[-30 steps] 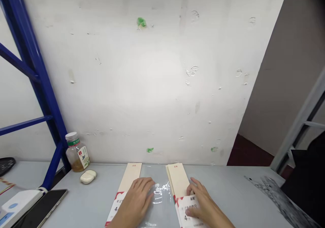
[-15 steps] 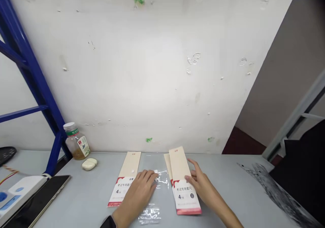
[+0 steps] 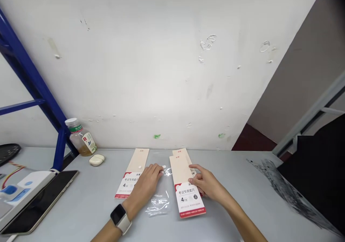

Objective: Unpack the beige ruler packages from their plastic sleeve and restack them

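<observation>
Two cream card packets with red-and-white labels reading "考试专用套尺" lie on the grey table. The left ruler-set packet (image 3: 132, 173) sits beside my left hand (image 3: 147, 181), which rests flat on a transparent plastic bag (image 3: 159, 202). My right hand (image 3: 201, 181) grips the right edge of the upper ruler-set packet (image 3: 184, 191). That packet overlaps a similar cream packet (image 3: 182, 153) and hides most of it. A wristwatch (image 3: 120, 217) with a pale band sits on my left wrist.
A jar of amber liquid (image 3: 79, 139) and a white rounded case (image 3: 96, 159) stand at the back left of the table (image 3: 88, 206). Further left lie a tablet (image 3: 40, 202) and a white power strip (image 3: 27, 186). A blue metal shelf frame (image 3: 35, 98) rises behind them.
The view has tilted down, raising the table in the picture. The upper packet has shifted left and slightly rotated, and my right hand has moved with it. My left hand has barely moved.
</observation>
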`<state>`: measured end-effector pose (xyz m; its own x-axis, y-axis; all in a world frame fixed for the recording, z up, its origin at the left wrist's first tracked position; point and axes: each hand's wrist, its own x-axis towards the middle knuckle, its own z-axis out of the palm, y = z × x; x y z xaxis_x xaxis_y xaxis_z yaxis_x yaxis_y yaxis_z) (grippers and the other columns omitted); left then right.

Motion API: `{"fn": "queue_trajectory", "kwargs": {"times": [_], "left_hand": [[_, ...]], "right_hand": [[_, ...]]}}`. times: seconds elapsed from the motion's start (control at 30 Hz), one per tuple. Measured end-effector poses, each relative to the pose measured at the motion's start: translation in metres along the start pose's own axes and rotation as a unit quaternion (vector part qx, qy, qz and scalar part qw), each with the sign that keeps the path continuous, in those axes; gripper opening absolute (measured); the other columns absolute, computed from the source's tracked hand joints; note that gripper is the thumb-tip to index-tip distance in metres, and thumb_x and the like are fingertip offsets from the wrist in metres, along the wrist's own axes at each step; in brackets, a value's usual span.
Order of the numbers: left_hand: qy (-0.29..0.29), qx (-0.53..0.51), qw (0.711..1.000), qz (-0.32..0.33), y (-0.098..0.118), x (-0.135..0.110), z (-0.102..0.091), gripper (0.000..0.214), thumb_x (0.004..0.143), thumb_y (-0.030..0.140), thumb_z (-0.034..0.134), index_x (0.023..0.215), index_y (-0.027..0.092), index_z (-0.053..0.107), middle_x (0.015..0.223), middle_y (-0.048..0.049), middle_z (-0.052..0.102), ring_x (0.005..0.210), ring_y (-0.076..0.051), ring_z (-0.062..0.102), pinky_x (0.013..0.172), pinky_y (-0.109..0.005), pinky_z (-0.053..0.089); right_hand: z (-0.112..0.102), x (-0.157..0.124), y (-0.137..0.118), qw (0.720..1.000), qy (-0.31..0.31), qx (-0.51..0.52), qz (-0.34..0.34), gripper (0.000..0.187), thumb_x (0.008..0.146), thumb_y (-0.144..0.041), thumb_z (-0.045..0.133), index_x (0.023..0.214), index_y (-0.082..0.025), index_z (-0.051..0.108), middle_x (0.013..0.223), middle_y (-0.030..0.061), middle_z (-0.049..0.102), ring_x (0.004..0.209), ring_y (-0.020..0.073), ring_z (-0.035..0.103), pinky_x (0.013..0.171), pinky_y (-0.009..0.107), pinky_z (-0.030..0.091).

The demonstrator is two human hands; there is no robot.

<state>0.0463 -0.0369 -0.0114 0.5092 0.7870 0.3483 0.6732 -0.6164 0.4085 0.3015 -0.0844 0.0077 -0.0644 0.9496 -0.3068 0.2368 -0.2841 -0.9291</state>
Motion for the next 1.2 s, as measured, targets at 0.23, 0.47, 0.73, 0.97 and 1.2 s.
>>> {"fn": "queue_trajectory", "kwargs": {"times": [0.23, 0.47, 0.73, 0.97, 1.2], "left_hand": [[-0.032, -0.065, 0.997, -0.007, 0.005, -0.001, -0.001, 0.029, 0.103, 0.034, 0.029, 0.1, 0.024, 0.056, 0.097, -0.0029, 0.062, 0.087, -0.02, 0.058, 0.078, -0.036, 0.047], [-0.072, -0.059, 0.996, 0.01, 0.01, 0.0, -0.004, 0.029, 0.103, 0.029, 0.028, 0.1, 0.024, 0.056, 0.097, -0.0022, 0.061, 0.086, -0.02, 0.056, 0.078, -0.036, 0.045], [-0.077, -0.046, 0.996, 0.01, 0.011, 0.0, -0.004, 0.027, 0.103, 0.029, 0.03, 0.099, 0.023, 0.056, 0.097, -0.0022, 0.061, 0.085, -0.02, 0.055, 0.077, -0.036, 0.044], [-0.084, -0.073, 0.994, 0.014, 0.014, -0.002, -0.003, 0.025, 0.102, 0.026, 0.028, 0.096, 0.023, 0.052, 0.096, -0.0016, 0.057, 0.088, -0.019, 0.056, 0.079, -0.033, 0.045], [-0.082, -0.12, 0.989, -0.004, 0.025, -0.002, -0.006, 0.027, 0.103, 0.029, 0.027, 0.097, 0.024, 0.053, 0.096, -0.0009, 0.057, 0.088, -0.018, 0.057, 0.081, -0.033, 0.046]], "right_hand": [[0.009, 0.004, 0.009, 0.998, -0.039, -0.022, -0.042, 0.06, 0.083, -0.034, 0.058, 0.139, -0.019, 0.041, 0.055, -0.0096, 0.053, 0.039, 0.0095, 0.046, 0.044, 0.024, 0.041], [0.016, 0.004, 0.011, 0.997, -0.012, -0.018, -0.076, 0.054, 0.086, -0.03, 0.053, 0.138, -0.022, 0.041, 0.067, -0.007, 0.057, 0.043, 0.0091, 0.051, 0.041, 0.022, 0.042], [0.018, 0.003, 0.009, 0.996, -0.041, 0.022, -0.073, 0.049, 0.085, -0.03, 0.056, 0.133, -0.022, 0.046, 0.069, -0.0061, 0.06, 0.045, 0.0111, 0.059, 0.047, 0.026, 0.05], [0.048, 0.001, 0.007, 0.99, -0.064, 0.1, -0.074, 0.046, 0.081, -0.031, 0.061, 0.123, -0.021, 0.047, 0.069, -0.0072, 0.058, 0.048, 0.0129, 0.064, 0.05, 0.028, 0.055], [0.062, -0.001, 0.003, 0.988, -0.055, 0.124, -0.069, 0.048, 0.079, -0.032, 0.065, 0.123, -0.023, 0.047, 0.068, -0.0068, 0.059, 0.052, 0.0155, 0.066, 0.055, 0.032, 0.058]]}}
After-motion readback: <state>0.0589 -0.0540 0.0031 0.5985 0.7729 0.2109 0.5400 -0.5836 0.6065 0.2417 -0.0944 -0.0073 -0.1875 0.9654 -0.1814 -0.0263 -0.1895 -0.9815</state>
